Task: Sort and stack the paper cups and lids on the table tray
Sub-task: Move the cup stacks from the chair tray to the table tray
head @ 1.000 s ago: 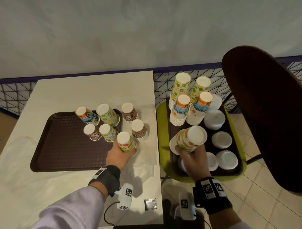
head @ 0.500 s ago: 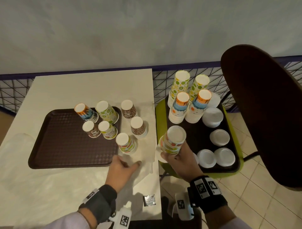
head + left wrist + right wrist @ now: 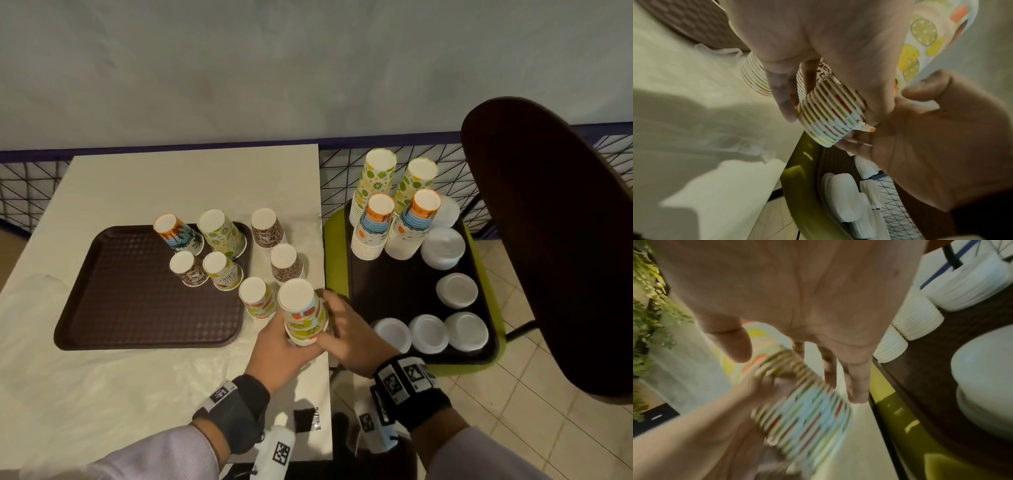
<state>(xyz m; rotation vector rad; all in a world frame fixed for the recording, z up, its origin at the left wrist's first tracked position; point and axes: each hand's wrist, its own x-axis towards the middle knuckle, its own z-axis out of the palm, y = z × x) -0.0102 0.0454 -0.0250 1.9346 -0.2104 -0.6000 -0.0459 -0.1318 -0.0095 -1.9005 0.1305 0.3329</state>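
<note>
1. Cup stack moved left, from over the side tray to the bench's right edge.
2. Left hand came off the bench, now grips the stack.
3. Right hand's fingers have straightened beside it.

The stack of paper cups has matt printed walls and tightly ribbed white rolled rims, plain in the left wrist view. The brown tray looks like hard plastic with an embossed diamond texture and a faint sheen, lying on a thin, crinkled translucent plastic sheet over the smooth pale table. The white lids look smooth and slightly glossy.
</note>
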